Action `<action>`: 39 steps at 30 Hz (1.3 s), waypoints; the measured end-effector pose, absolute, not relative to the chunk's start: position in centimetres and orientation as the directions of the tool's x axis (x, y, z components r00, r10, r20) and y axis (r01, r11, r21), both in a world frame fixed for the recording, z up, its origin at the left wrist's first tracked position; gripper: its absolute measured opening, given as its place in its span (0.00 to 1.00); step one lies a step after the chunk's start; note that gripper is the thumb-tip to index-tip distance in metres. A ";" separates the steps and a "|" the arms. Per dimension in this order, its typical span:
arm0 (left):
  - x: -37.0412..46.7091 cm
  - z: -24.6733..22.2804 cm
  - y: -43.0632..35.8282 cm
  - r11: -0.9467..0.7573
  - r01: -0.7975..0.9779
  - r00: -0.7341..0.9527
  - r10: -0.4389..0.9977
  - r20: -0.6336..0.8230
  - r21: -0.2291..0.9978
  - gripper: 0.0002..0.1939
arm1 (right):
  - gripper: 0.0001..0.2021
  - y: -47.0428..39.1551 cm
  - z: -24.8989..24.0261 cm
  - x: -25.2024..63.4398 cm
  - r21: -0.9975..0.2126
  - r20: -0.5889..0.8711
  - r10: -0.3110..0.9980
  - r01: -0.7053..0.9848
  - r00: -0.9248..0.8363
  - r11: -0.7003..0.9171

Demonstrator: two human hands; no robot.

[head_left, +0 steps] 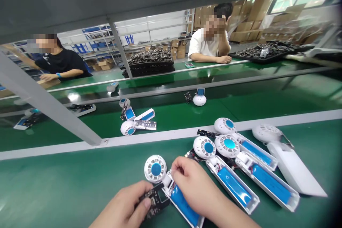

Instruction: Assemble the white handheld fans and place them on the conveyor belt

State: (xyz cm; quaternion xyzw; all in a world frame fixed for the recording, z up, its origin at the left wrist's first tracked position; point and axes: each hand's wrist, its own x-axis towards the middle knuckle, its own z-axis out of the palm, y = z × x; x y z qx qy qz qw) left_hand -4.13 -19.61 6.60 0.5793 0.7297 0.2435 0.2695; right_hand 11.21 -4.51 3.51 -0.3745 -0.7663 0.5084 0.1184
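- One open fan half-shell (173,192) in hand at 6 o'clock of the view, on the green bench (66,185); blue battery seated in the handle, round white fan head with blue hub at its 11 o'clock end.
- Left hand (125,208) pinched on a black circuit board (155,199), thumb on top, board lying just beside the shell's neck and not yet seated in it, as judged.
- Right hand (195,181) closed over the neck of the shell, fingertips pressing at the wires; exact hold on the wires impossible to tell.
- Three further open shells (240,171) at 3 o'clock of the hands, batteries in, lying side by side and touching; boards in them not discernible.
- One white back cover (288,160) at the far 3 o'clock end, closed face up.
- Loose black board strip (208,134) at 12 o'clock of that group, near the white line.
- Judged early to mid stage: batteries fitted, board fitting in hand, covers left.
- More fan parts (133,123) on the belt at 12 o'clock; two seated persons beyond, hands resting on the far bench.
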 end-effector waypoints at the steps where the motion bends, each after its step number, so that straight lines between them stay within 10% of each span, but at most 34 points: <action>1: -3.9 6.6 -19.2 0.268 0.597 -0.230 0.960 -0.159 0.756 0.10 | 0.08 -4.6 3.5 11.2 -0.873 -0.195 0.694 0.446 -0.693 0.199; 6: -3.0 4.6 -17.4 0.254 0.274 -0.316 0.935 -0.163 0.927 0.10 | 0.08 -6.2 2.9 10.9 -0.935 -0.113 0.699 0.313 -0.706 0.165; 13: -2.6 3.3 -17.2 0.149 0.640 -0.264 0.964 0.033 0.753 0.09 | 0.07 -8.2 2.3 10.6 -0.839 0.192 0.713 0.264 -0.675 0.475; 39: -3.1 2.3 -17.7 -0.204 0.909 0.031 0.902 0.430 0.362 0.27 | 0.11 -7.8 3.1 10.9 -0.877 -0.007 0.749 0.365 -0.662 0.314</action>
